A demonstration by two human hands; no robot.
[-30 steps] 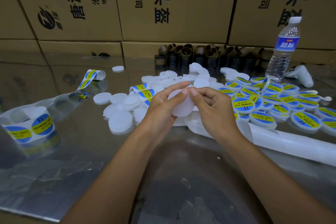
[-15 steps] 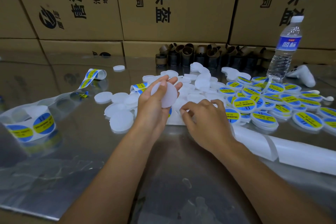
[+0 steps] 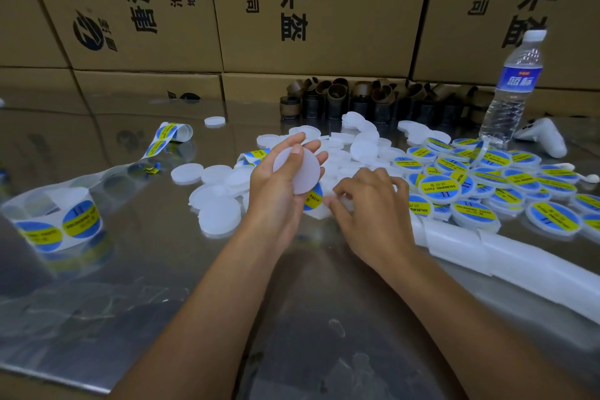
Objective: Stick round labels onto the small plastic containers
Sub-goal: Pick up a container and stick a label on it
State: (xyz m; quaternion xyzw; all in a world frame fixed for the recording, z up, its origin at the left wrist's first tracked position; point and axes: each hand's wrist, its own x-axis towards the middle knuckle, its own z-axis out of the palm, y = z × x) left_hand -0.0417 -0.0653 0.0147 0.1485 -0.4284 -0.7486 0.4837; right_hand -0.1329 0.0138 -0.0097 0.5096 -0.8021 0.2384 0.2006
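My left hand (image 3: 276, 191) holds a blank white round container (image 3: 300, 170) up above the table, thumb across its face. Just under it lies a blue and yellow round label (image 3: 313, 198) on its backing strip. My right hand (image 3: 370, 208) rests low beside that label, its fingertips curled onto the strip's edge; whether it pinches anything is hidden. Blank white containers (image 3: 219, 216) lie heaped to the left and behind. Labelled containers (image 3: 440, 188) are piled to the right.
A label roll (image 3: 55, 221) stands at the left, its spent backing trailing to a curled end (image 3: 170, 135). White backing strip (image 3: 519, 263) runs off to the right. A water bottle (image 3: 513, 91), a white controller (image 3: 545, 136), brown cardboard cores (image 3: 337, 97) and stacked cartons (image 3: 292, 10) stand behind.
My hands came apart: the left lifted the blank container up and to the left, the right dropped to the label strip on the table. Over the last half second little has moved.
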